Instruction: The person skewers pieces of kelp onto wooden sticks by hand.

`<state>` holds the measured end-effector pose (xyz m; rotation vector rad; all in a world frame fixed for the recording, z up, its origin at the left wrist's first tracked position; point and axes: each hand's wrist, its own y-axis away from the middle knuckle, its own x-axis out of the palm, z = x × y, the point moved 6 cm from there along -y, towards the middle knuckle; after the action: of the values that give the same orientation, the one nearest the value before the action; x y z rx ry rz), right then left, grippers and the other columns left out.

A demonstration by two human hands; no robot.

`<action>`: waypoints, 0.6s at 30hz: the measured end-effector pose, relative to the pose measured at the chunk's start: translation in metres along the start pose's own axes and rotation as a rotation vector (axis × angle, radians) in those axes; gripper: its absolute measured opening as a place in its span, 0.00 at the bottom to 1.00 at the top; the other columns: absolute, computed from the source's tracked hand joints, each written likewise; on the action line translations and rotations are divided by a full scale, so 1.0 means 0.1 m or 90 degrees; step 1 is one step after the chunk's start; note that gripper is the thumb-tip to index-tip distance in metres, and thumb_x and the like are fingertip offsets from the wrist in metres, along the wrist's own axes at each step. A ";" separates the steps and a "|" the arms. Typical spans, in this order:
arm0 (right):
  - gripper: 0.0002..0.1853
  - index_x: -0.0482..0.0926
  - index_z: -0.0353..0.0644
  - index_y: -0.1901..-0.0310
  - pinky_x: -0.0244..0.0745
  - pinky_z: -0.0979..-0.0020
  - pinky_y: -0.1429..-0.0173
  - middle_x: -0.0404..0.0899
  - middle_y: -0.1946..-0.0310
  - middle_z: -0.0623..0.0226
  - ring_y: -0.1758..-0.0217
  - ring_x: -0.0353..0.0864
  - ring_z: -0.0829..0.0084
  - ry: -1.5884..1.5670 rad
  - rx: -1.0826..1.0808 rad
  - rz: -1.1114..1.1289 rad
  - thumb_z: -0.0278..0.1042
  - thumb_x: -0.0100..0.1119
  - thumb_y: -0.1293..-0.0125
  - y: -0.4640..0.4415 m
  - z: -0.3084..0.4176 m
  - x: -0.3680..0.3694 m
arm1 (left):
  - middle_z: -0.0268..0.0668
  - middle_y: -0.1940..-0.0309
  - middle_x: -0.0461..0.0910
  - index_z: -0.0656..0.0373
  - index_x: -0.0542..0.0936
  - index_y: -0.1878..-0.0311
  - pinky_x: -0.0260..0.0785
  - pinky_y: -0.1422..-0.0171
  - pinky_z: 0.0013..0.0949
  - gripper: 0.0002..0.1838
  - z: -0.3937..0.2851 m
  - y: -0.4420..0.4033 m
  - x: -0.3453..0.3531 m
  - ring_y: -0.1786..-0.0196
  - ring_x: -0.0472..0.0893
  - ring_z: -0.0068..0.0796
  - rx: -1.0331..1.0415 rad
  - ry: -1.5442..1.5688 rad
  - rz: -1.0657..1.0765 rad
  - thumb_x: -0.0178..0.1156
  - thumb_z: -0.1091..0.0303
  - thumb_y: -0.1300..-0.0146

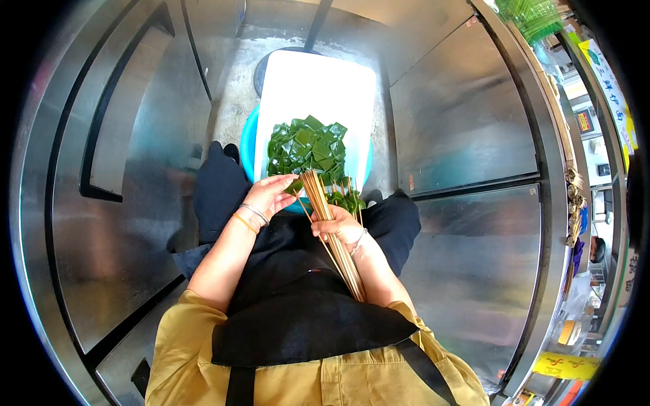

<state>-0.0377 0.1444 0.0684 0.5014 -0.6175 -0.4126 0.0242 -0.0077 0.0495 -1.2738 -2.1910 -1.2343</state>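
My right hand [343,228] is wrapped round a thick bundle of thin wooden skewers [347,265], which slants from the green pieces down toward my apron. Just left of the bundle's top, my left hand [273,194] pinches a green piece [295,186] near the tip of a single skewer. A heap of shiny dark green square pieces [308,145] lies on a white board [318,84]. Beyond my right hand, more green pieces [347,199] sit with skewers sticking out of them, partly hidden by the bundle.
The white board rests over a turquoise basin [249,142] between my knees. Stainless steel cabinet doors stand on the left [128,135] and right [467,108]. Shelves with goods and a yellow sign [609,95] are at the far right, where part of a person's head [598,249] shows.
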 end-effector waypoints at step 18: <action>0.14 0.71 0.36 0.60 0.64 0.82 0.78 0.75 0.78 0.63 0.81 0.71 0.78 0.004 -0.027 -0.012 0.20 0.60 0.51 0.00 0.04 0.00 | 0.31 0.64 0.78 0.56 0.75 0.54 0.74 0.60 0.26 0.12 0.47 0.20 0.14 0.64 0.79 0.24 -0.065 0.074 -0.048 0.57 0.65 0.40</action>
<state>-0.0403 0.1434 0.0716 0.4693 -0.5965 -0.4413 0.0395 0.0425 0.0417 -1.1339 -2.1360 -1.4284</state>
